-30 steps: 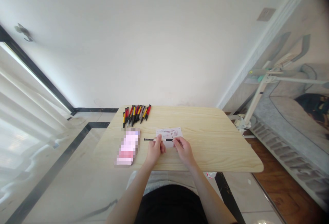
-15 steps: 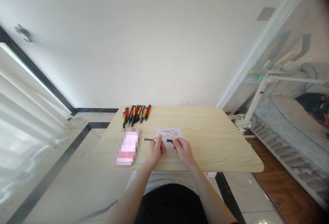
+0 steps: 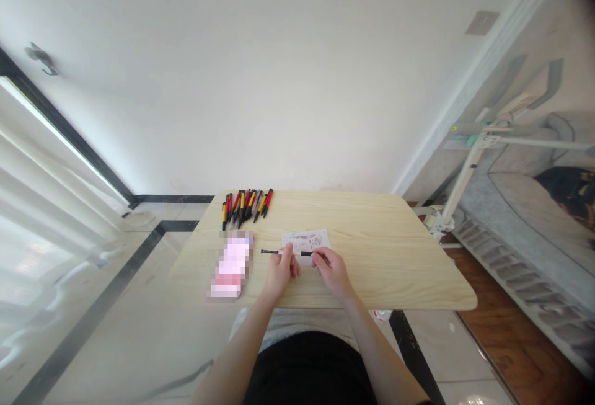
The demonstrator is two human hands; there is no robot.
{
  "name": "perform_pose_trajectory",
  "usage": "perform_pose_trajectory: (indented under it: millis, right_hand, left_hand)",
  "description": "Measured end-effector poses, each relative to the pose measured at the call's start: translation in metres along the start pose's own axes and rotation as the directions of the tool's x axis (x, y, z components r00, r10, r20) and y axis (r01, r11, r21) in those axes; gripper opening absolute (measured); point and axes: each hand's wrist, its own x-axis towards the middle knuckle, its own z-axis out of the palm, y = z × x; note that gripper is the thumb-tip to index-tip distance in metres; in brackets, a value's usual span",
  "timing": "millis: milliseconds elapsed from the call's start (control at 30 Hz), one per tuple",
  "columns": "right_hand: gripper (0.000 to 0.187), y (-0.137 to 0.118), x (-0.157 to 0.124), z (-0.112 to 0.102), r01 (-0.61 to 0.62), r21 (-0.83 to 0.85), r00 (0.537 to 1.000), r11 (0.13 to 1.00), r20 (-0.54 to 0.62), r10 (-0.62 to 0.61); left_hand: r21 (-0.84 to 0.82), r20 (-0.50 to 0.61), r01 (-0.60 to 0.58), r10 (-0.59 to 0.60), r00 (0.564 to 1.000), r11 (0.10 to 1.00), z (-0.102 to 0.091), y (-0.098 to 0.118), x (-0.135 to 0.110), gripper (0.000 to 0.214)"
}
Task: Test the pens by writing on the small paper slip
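A slim black-and-white pen (image 3: 305,253) lies level between my two hands, above a small sheet of paper (image 3: 320,240) with dark and reddish marks. My left hand (image 3: 281,267) is closed on the pen's left half, thumb on top, and the pen's black end sticks out to the left. With thumb and fingers, my right hand (image 3: 331,267) pinches the black right end. Whether the pen's tip is bare or capped is hidden by the right fingers. Both hands are over the near part of the wooden table (image 3: 390,250).
A pile of several red, yellow, black and grey pens (image 3: 246,205) lies at the table's back left. In front of it is a phone-shaped thing (image 3: 231,265), blurred out. A white wall (image 3: 297,82) rises behind the table; a white metal frame (image 3: 465,175) stands to the right.
Hardly anything differs. Both hands keep their hold on the pen, the right fingers shifting very slightly at its end.
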Motion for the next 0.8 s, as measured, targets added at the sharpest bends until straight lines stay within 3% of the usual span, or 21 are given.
perform_pose_trajectory:
  millis: [533,800]
  right_hand:
    - [0.018,0.0040,0.0003,0.0005,-0.001,0.062,1.000,0.998,-0.005,0.002]
    - [0.028,0.0038,0.0009,0.0018,-0.041,0.150,0.999,0.988,-0.030,0.046]
  left_hand:
    - [-0.001,-0.014,0.015,-0.015,1.000,1.000,0.0009,0.0037,0.0002,0.054]
    - [-0.063,-0.023,0.027,-0.029,0.999,0.998,-0.0002,0.0022,0.0010,0.051]
